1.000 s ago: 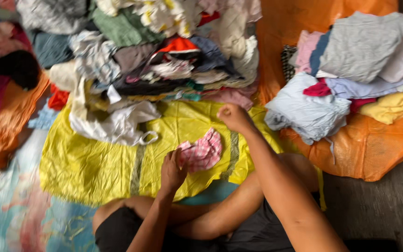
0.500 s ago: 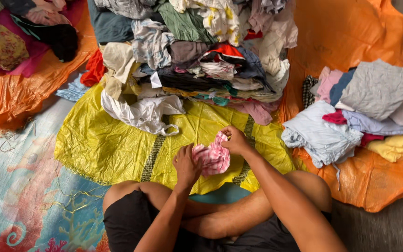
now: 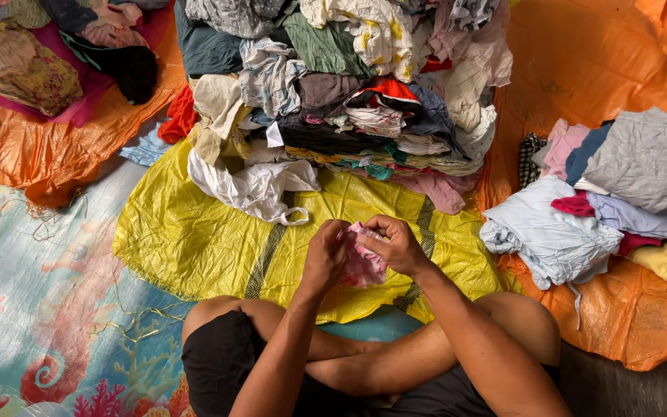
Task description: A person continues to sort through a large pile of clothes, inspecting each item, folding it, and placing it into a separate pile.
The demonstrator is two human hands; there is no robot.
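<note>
Both hands' fingers [image 3: 386,225] pinch a crumpled pink cloth [image 3: 362,265] above glossy yellow sheet [image 3: 194,239].

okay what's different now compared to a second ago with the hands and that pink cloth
A second ago the pink cloth lay on the yellow sheet under the left hand, while the right hand reached toward the clothes pile. Since then the right hand came back, and both hands now hold the cloth bunched up above the sheet. The pile, the folded stack and the orange sheets lie as before.

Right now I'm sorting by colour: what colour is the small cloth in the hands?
Pink with white patterning, the small cloth, seen in the head view.
</note>
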